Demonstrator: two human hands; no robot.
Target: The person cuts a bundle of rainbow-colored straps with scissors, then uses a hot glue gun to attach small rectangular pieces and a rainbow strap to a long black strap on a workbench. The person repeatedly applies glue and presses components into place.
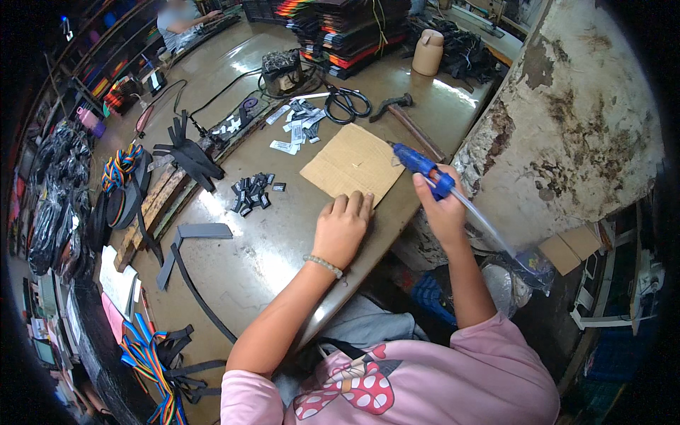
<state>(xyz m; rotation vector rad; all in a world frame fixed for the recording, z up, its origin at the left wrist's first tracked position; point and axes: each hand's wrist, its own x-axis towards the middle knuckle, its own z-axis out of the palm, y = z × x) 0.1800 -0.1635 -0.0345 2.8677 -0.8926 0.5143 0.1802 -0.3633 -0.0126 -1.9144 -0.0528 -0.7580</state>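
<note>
My right hand (pixel 445 207) is closed around a blue glue gun (pixel 423 168), with a long translucent glue stick (pixel 489 225) trailing from its back. The gun's nozzle is over the right corner of a square cardboard piece (pixel 354 164) lying on the table; contact is hard to tell. A small pale mark shows near the cardboard's middle. On the near edge of that cardboard, the fingers of my left hand (pixel 343 225) rest from above, with the thumb hidden. A beaded bracelet (pixel 324 265) circles my left wrist.
Left of the cardboard lie small black tags (pixel 249 193); beyond it, white labels (pixel 297 127), scissors (pixel 347 105) and a hammer (pixel 407 120). A tan jug (pixel 428 52) and stacked dark panels (pixel 358 32) stand farther back. Black straps (pixel 188 152) lie leftward. Another person (pixel 183 28) sits far off.
</note>
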